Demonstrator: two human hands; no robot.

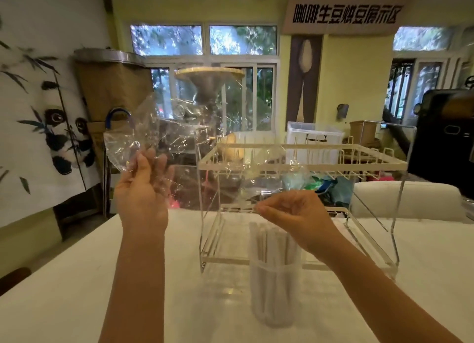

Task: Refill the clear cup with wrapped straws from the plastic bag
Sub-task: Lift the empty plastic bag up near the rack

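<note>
A clear cup (275, 295) stands on the white table, near the front and right of centre, packed with upright white wrapped straws (269, 242). Above it I hold a crumpled clear plastic bag (195, 137) stretched between both hands; I see no straws in it. My left hand (143, 189) is raised at the left and grips the bag's left end. My right hand (295, 212) pinches the bag's right end just above the straw tops.
A clear acrylic two-tier rack (305, 163) with cream wire shelves stands right behind the cup. The white table (77, 291) stretches wide to left and right. A black machine (446, 137) stands at the far right, a panda painting (51, 127) at the left.
</note>
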